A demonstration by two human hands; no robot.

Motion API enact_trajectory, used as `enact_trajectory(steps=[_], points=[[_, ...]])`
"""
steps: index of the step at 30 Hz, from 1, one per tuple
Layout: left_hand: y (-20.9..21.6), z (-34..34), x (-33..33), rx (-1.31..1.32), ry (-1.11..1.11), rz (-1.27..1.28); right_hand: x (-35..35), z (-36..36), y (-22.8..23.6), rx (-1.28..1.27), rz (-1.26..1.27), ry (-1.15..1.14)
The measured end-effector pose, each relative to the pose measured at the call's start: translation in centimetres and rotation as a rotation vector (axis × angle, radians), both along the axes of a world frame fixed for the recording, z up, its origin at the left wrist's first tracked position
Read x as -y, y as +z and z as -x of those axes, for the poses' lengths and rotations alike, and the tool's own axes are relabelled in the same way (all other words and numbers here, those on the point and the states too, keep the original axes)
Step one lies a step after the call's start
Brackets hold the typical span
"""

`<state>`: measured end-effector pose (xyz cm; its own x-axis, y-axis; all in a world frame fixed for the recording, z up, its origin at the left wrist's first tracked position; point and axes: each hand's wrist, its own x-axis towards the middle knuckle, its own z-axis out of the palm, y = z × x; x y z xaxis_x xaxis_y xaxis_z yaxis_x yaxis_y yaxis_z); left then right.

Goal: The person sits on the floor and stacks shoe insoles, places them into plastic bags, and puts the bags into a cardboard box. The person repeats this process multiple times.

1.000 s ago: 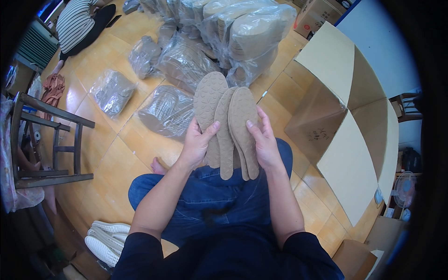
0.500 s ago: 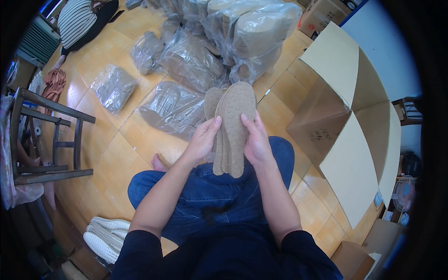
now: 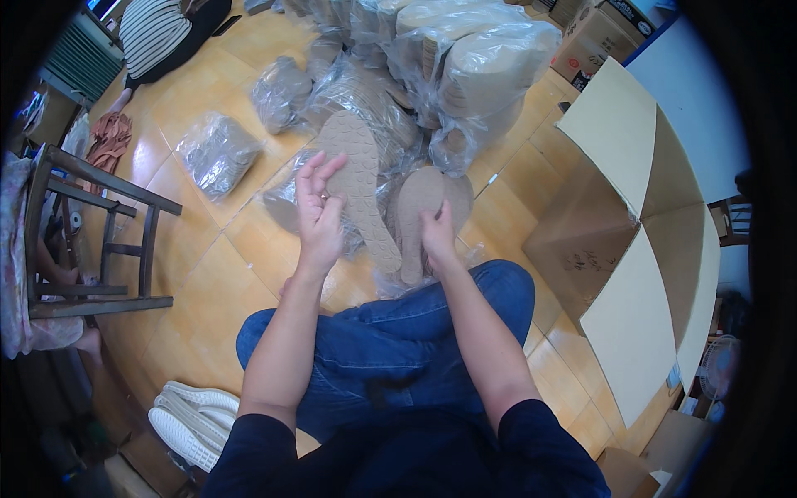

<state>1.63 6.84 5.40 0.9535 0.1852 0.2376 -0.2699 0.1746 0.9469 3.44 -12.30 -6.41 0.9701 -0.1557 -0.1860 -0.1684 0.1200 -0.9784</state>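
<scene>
A beige textured insole point(image 3: 359, 178) slants upward beside my left hand point(image 3: 320, 220). The left thumb and fingertips overlap its left edge, with some fingers raised; the grip behind it is partly hidden. My right hand point(image 3: 438, 236) pinches the edge of a few beige insoles point(image 3: 413, 207) with thumb and fingers. These lie lower and to the right, overlapping one another above my crossed legs. Just beyond both hands, clear plastic bags of insoles point(image 3: 357, 100) cover part of the floor.
An open cardboard box point(image 3: 573, 241) stands at right, flaps spread. More bagged insoles point(image 3: 490, 75) are piled at the far side. At left are a dark wooden stool point(image 3: 108, 307) and a small bag point(image 3: 217, 153). White shoe soles point(image 3: 187, 423) lie at lower left. Another person point(image 3: 158, 37) sits far left.
The insoles held together between both hands are now parted. My left hand has moved left with one insole; my right hand has lowered slightly onto the others. The view has shifted a little.
</scene>
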Motion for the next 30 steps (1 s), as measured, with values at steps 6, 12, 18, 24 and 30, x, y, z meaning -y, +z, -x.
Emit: enact_trajectory(steps=[6,12,18,24,30], points=[[0.3,0.1,-0.1,0.063,0.008,0.035,-1.2,1.0,-3.1,-0.24,0.765,0.259],[0.3,0.5,0.3,0.084,0.039,-0.021,-1.0,0.2,-4.3,-0.228,0.628,0.321],[0.3,0.4,0.6,0.086,-0.041,0.044,-0.9,3.5,3.5,-0.076,0.059,0.28],[-0.2,2.0,3.5,-0.024,-0.264,0.168,0.7,6.6,15.6,-0.02,-0.264,0.439],[-2.3,1.9,3.6,-0.349,-0.465,-0.245,8.3,8.5,26.9,0.522,-0.181,-0.069]])
